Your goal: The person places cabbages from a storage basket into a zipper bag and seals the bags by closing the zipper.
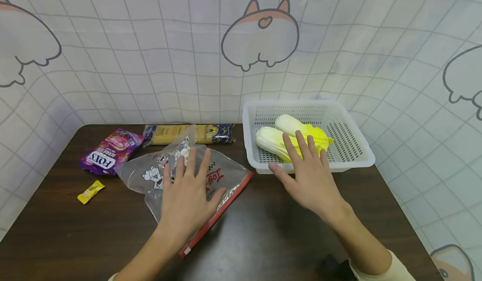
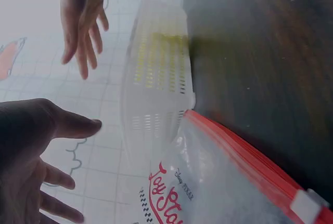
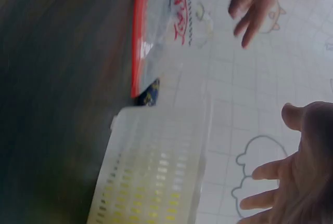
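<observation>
Two spread hands (image 1: pixel 186 195) (image 1: pixel 310 178); "Toy Story" bag (image 1: pixel 222 172) beneath left one, "FOX'S" pouch (image 1: pixel 113 152) beside.

Head view looks down; hazy wrist views, seemingly low, share the basket (image 2: pixel 156 94).

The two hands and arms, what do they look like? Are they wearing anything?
The left hand and right hand are slim-fingered and bare, with nothing worn on them that shows. The right sleeve is plain and cream; only a pale sliver of the left sleeve shows.
</observation>
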### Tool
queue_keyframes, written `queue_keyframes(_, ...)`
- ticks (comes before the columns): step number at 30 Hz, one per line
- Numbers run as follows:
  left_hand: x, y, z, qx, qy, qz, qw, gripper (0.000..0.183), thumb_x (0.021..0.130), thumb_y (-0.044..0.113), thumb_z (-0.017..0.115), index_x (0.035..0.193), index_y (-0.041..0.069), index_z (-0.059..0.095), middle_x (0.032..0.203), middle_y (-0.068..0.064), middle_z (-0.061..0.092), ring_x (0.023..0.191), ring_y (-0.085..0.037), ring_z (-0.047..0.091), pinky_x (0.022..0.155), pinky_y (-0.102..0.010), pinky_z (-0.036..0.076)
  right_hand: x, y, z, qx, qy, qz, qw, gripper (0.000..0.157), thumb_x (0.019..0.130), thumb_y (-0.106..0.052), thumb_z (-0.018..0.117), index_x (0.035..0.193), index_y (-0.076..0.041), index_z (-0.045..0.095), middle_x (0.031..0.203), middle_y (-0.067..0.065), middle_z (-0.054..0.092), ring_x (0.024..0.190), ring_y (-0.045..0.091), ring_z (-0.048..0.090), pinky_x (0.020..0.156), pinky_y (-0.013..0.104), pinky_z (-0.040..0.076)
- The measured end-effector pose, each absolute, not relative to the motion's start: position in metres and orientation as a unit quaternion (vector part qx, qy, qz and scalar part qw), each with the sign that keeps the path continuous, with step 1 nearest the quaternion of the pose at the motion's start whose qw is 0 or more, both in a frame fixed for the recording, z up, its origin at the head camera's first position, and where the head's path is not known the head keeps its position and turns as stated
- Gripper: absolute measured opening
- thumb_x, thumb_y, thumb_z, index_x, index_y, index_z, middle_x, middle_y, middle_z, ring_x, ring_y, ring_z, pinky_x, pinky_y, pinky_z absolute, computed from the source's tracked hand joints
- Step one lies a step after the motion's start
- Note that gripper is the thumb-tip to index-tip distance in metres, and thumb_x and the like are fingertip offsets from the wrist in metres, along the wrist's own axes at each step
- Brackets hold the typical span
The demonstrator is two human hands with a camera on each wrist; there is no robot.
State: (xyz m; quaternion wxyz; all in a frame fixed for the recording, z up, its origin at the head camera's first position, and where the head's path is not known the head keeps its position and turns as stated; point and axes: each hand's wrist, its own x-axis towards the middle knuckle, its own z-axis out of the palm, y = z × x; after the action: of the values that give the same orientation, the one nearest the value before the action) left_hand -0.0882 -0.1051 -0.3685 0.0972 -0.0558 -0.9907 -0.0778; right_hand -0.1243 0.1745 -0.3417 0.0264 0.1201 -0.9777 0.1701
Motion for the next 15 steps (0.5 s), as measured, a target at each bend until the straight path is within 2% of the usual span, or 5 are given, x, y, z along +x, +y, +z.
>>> queue_keyframes(4, -0.082, -0.111, -0.370, -0.072, -0.987, -0.087, 0.111, 0.086, 0.086, 0.057, 0.076, 0.154, 0.013, 0.048, 0.144, -0.025, 0.056, 0.127, -0.048, 0.056, 0.106, -0.067, 0.042, -0.136, 0.180, -0.337, 0.126, -0.976, 0.172, 0.037, 0.085, 0.102, -0.064, 0.048, 0.168, -0.018, 0.021, 0.172, 0.022, 0.021, 0.157, 0.051, 0.019, 0.123, 0.073, 0.016)
queue_keyframes(8, -0.074, -0.120, -0.372, -0.094, -0.986, -0.084, 0.108, 0.066, 0.081, 0.049, 0.083, 0.128, 0.006, 0.065, 0.112, -0.017, 0.067, 0.096, -0.038, 0.066, 0.083, -0.055, 0.054, -0.147, 0.183, -0.335, 0.133, -0.973, 0.184, 0.042, 0.084, 0.101, -0.058, 0.056, 0.166, -0.012, 0.027, 0.165, 0.026, 0.034, 0.148, 0.051, 0.038, 0.116, 0.071, 0.034)
queue_keyframes(12, -0.064, -0.128, -0.374, -0.107, -0.988, -0.090, 0.066, 0.052, 0.078, 0.043, 0.086, 0.113, 0.008, 0.069, 0.092, -0.007, 0.067, 0.075, -0.029, 0.068, 0.060, -0.047, 0.057, -0.160, 0.186, -0.332, 0.126, -0.974, 0.189, 0.024, 0.083, 0.099, -0.050, 0.064, 0.163, -0.009, 0.031, 0.159, 0.025, 0.042, 0.143, 0.048, 0.045, 0.111, 0.068, 0.042)
queue_keyframes(15, -0.057, -0.132, -0.378, -0.107, -0.989, -0.094, 0.033, 0.046, 0.075, 0.042, 0.088, 0.105, 0.013, 0.068, 0.089, -0.003, 0.067, 0.075, -0.027, 0.069, 0.053, -0.046, 0.054, -0.171, 0.189, -0.328, 0.134, -0.974, 0.183, 0.019, 0.079, 0.096, -0.041, 0.070, 0.159, -0.006, 0.038, 0.154, 0.026, 0.048, 0.139, 0.046, 0.049, 0.110, 0.065, 0.044)
